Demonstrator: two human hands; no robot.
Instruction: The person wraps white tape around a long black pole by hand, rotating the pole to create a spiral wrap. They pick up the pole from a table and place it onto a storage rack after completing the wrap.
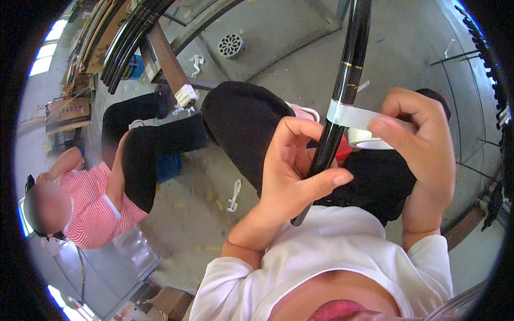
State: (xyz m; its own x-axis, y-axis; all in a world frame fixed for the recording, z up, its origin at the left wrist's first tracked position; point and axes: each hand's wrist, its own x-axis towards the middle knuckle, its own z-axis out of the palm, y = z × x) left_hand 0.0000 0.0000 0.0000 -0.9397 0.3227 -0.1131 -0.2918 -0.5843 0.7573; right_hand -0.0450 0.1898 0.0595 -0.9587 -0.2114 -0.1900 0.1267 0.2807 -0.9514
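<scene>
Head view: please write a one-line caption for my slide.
Left hand grips a black rod while right hand wraps white tape around it.

Count for you: 1 black rod (347, 75) w/ 1 strip of white tape (350, 115) round it, 1 tape roll (367, 140). 2 hands on it: left hand (292, 171), right hand (423, 139). 1 other person (101, 198) sitting left. 1 round floor drain (231, 45). 1 bundle of black rods (131, 40) top left, approx 4, can't split them cleanly.

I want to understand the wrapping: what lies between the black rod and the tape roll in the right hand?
In the head view, a short strip of whitish tape spans from the black rod to the tape roll held by the right hand.
</scene>
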